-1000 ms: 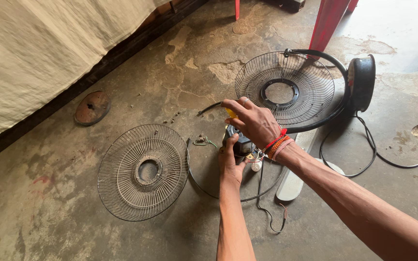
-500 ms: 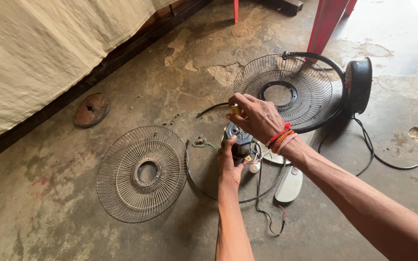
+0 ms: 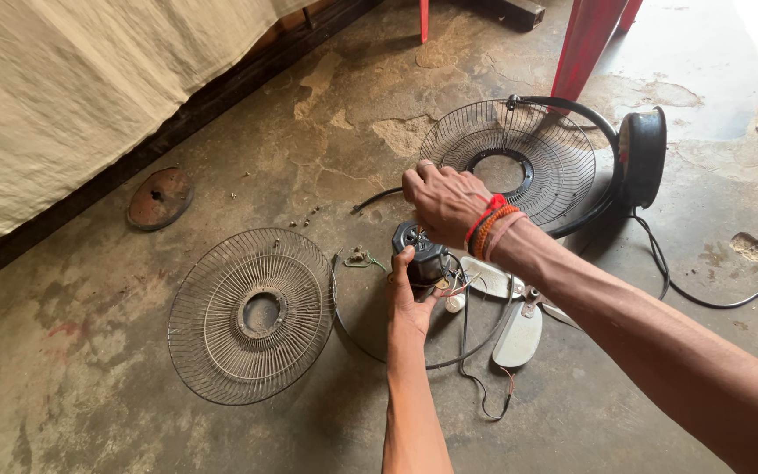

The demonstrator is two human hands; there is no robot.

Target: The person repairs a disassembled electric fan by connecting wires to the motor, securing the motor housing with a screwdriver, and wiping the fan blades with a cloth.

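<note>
My left hand [image 3: 411, 294] grips the small fan motor [image 3: 423, 252] on the floor; my right hand [image 3: 446, 200] hovers just above it, fingers curled, whether it grips anything I cannot tell. Loose wires [image 3: 465, 290] trail beside the left hand; a tug could tear them. Count: two wire grilles [image 3: 256, 314] [image 3: 519, 158], one blade [image 3: 519, 332], one round cap [image 3: 160, 198].

Small dark fan motor [image 3: 423, 254] upright on concrete floor, loose coloured wires trailing from right side.
</note>
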